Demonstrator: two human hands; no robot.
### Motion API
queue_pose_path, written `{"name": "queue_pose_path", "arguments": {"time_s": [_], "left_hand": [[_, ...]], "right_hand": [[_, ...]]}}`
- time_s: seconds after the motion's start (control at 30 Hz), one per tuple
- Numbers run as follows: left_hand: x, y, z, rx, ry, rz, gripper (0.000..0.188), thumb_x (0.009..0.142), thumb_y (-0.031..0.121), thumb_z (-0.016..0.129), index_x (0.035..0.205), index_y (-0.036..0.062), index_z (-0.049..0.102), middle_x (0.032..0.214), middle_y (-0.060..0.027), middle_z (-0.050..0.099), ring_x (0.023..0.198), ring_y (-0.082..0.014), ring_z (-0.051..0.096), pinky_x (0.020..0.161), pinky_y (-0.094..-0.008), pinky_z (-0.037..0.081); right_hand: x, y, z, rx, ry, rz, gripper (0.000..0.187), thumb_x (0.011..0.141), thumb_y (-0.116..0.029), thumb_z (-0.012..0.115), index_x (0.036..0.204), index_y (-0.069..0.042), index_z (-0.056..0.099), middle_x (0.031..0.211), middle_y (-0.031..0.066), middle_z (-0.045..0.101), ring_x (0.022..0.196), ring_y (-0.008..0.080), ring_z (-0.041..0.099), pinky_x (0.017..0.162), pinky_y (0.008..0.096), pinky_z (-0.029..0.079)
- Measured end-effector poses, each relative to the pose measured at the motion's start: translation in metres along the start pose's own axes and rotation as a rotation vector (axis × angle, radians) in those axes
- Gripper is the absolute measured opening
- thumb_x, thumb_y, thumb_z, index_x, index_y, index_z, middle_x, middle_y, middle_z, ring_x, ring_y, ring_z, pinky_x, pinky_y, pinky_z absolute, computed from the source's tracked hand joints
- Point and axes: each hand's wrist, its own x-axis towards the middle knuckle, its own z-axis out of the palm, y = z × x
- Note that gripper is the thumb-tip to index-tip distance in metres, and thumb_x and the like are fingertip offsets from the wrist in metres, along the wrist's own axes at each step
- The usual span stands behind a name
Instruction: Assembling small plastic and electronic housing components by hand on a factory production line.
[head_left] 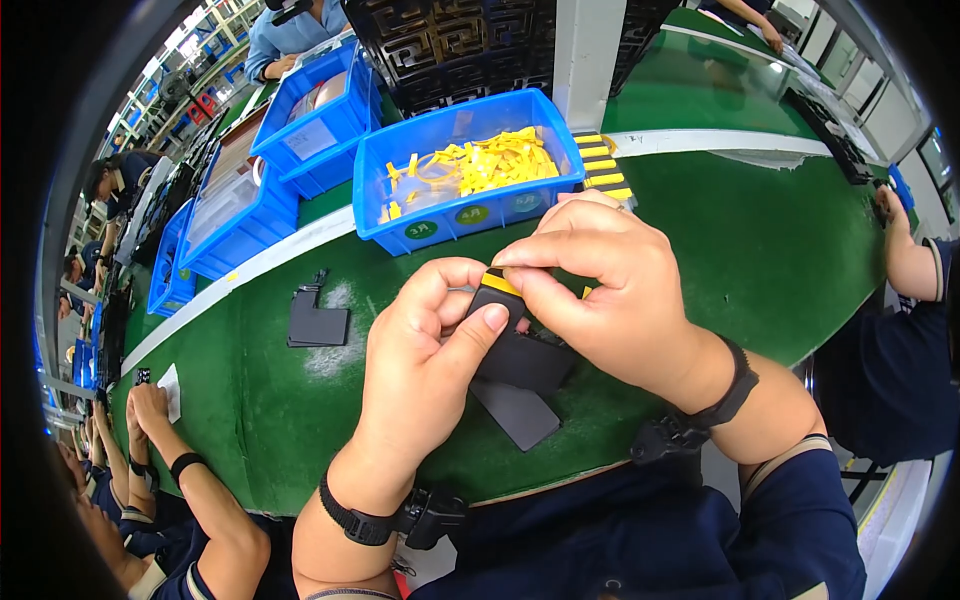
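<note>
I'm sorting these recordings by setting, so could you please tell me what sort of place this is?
Probably a factory assembly line: there's a long green bench, a blue bin of yellow strips, and co-workers in dark shirts alongside.

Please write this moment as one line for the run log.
left hand: holding black part with yellow strip | right hand: at its upper end | blue bin: yellow pieces inside
</note>
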Motion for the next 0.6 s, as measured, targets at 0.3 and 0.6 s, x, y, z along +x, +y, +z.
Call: {"name": "queue_pose_path", "arguments": {"time_s": [0.3, 0.6], "left_hand": [[-0.0031, 0.0026, 0.0022, 0.099, 0.066, -0.019, 0.024, 0.086, 0.002, 0.059, 0.108, -0.0020, 0.051, 0.085, -0.0060, 0.066, 0.077, -0.0051, 0.058, 0.068, -0.0195, 0.046], [-0.0007, 0.0027, 0.0011, 0.014, 0.097, 0.037, 0.021, 0.087, -0.001, 0.055, 0.107, -0.0036, 0.050, 0.090, -0.0095, 0.067, 0.081, -0.0080, 0.060, 0.072, -0.0217, 0.049]], "right_hand": [[0.0001, -0.0031, 0.0000, -0.223, -0.028, -0.096, 0.015, 0.062, -0.003, 0.070, 0.077, -0.003, 0.065, 0.076, 0.0060, 0.059, 0.071, 0.0220, 0.058, 0.064, 0.0314, 0.047], [0.0035, -0.0043, -0.0050, -0.269, -0.091, -0.136, 0.020, 0.061, -0.003, 0.070, 0.079, -0.005, 0.064, 0.094, 0.0064, 0.058, 0.087, 0.0250, 0.057, 0.078, 0.0375, 0.046]]}}
